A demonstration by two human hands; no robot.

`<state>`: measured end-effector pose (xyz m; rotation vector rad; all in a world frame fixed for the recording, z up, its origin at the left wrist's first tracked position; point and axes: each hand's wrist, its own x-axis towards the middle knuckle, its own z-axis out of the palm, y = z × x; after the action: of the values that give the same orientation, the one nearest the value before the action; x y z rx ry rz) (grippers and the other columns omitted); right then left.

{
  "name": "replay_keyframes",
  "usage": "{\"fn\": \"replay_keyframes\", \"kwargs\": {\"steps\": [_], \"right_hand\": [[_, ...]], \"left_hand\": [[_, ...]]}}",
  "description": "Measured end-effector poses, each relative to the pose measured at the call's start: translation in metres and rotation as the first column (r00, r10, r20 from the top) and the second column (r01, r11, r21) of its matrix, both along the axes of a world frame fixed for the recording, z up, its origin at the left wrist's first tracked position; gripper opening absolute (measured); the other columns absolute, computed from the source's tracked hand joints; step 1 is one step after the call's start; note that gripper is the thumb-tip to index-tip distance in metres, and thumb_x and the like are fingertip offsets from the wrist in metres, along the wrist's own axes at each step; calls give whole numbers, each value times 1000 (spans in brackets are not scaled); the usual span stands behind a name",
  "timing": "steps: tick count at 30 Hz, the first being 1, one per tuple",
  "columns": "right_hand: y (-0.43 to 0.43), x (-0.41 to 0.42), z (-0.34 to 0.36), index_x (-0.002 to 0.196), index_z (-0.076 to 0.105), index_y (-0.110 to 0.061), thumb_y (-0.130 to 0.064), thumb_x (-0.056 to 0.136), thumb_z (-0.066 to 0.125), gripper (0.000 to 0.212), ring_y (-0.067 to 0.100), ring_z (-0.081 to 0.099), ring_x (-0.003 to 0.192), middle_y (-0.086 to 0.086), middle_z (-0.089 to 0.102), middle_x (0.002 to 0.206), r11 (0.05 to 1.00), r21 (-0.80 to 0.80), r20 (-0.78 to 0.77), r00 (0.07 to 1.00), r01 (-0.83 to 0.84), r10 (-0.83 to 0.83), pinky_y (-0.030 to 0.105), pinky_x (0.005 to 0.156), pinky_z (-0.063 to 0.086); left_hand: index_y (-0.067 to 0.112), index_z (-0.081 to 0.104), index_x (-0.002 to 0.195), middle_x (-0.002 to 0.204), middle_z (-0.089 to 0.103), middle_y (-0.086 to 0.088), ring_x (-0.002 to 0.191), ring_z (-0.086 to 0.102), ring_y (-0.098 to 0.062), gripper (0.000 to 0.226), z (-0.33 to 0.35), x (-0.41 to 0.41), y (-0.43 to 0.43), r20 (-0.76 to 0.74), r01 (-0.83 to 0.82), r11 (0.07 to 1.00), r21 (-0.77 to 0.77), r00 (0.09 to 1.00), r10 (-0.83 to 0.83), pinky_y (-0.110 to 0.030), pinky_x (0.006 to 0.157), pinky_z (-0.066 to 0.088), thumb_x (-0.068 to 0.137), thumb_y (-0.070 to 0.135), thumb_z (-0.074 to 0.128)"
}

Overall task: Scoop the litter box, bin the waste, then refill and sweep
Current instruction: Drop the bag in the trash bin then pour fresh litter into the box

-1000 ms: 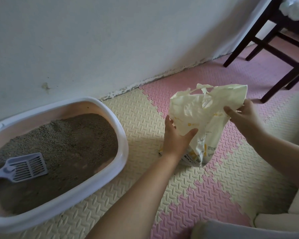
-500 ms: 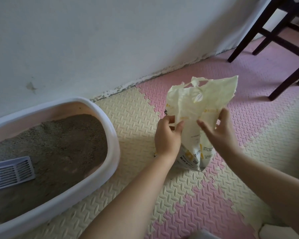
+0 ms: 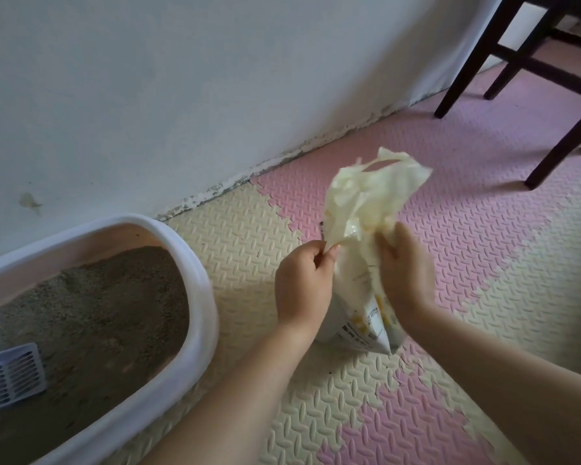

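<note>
Both hands are grasping the litter bag (image 3: 366,209): left hand (image 3: 304,280) pinching its edge, right hand (image 3: 405,273) curling round it, beside the litter box (image 3: 200,297) holding a scoop (image 3: 10,377).

open: mat (image 3: 503,250) right of bag (image 3: 366,209) | blocked: litter box (image 3: 202,297) left, wall (image 3: 215,95) behind

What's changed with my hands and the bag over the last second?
The right hand let go of the bag at its top corner and came down to grip its middle, close to the left hand, which went from cupping the side to pinching a fold. The top is more bunched. The bag still stands on the mat; the scoop still lies in the litter box.
</note>
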<state>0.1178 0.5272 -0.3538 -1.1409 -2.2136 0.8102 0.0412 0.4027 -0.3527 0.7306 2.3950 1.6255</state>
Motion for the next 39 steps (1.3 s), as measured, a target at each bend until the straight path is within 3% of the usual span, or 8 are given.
{"fn": "replay_keyframes", "kwargs": {"steps": [5, 8, 12, 17, 26, 32, 36, 39], "right_hand": [[49, -15, 20, 76, 53, -7, -30, 95, 49, 30, 18, 44, 60, 8, 57, 69, 990, 5, -165, 977, 138, -136, 30, 54, 36], [65, -29, 25, 72, 50, -3, -28, 95, 51, 34, 14, 37, 56, 11, 53, 64, 994, 67, -213, 974, 88, -72, 29, 51, 31], [80, -68, 43, 64, 41, -11, -27, 94, 51, 35, 7, 32, 52, -6, 42, 57, 997, 64, -295, 955, 49, -28, 21, 48, 27], [103, -125, 52, 63, 38, -14, -29, 95, 49, 37, 9, 33, 53, -6, 42, 57, 994, 79, -347, 933, -71, 94, 29, 50, 29], [140, -219, 57, 66, 40, -10, -29, 93, 52, 35, 25, 42, 58, 0, 44, 56, 947, 299, -250, 948, -117, 196, 34, 51, 27], [136, -248, 16, 65, 37, -11, -26, 95, 47, 35, 22, 38, 56, -3, 38, 54, 967, 220, -156, 974, -130, 166, 31, 47, 21], [124, -258, 16, 96, 50, -10, -24, 96, 46, 15, 22, 48, 73, 0, 56, 82, 973, 124, -112, 972, -194, 208, 31, 57, 34], [114, -259, 17, 130, 41, -11, -26, 90, 58, 47, 23, 52, 110, 3, 56, 122, 971, -3, -170, 957, -239, 235, 37, 83, 46]], "left_hand": [[18, 35, 50, 43, 30, 9, 44, 28, -11, 50, 33, -13, 25, -55, -27, 996, 91, 998, 32, -17, 43, 23, 91, 29, 63], [22, 30, 49, 40, 28, 8, 42, 27, -13, 54, 42, -30, 35, -122, -57, 992, 114, 990, 71, -18, 43, 21, 91, 27, 64], [22, 30, 48, 38, 30, 6, 40, 27, -12, 55, 60, -62, 49, -199, -85, 991, 100, 974, 104, -19, 43, 20, 90, 29, 64], [20, 26, 49, 38, 23, 7, 41, 25, -12, 57, 68, -114, 60, -243, -165, 983, 85, 953, 181, -18, 42, 23, 90, 29, 64], [4, 34, 53, 44, 27, 1, 48, 25, -17, 53, 69, -203, 89, -322, -222, 975, 27, 921, 219, -30, 49, 24, 90, 29, 62], [15, 32, 49, 40, 30, 2, 43, 29, -16, 54, 39, -223, 81, -301, -291, 934, -205, 927, 223, -31, 46, 20, 93, 32, 58], [11, 38, 54, 47, 39, -2, 51, 36, -24, 48, 39, -232, 85, -260, -345, 899, -269, 925, 278, -33, 47, 25, 93, 33, 56], [5, 61, 70, 67, 65, -10, 70, 60, -30, 35, 34, -238, 80, -221, -305, 918, -255, 942, 252, -37, 61, 46, 92, 32, 54]]}}
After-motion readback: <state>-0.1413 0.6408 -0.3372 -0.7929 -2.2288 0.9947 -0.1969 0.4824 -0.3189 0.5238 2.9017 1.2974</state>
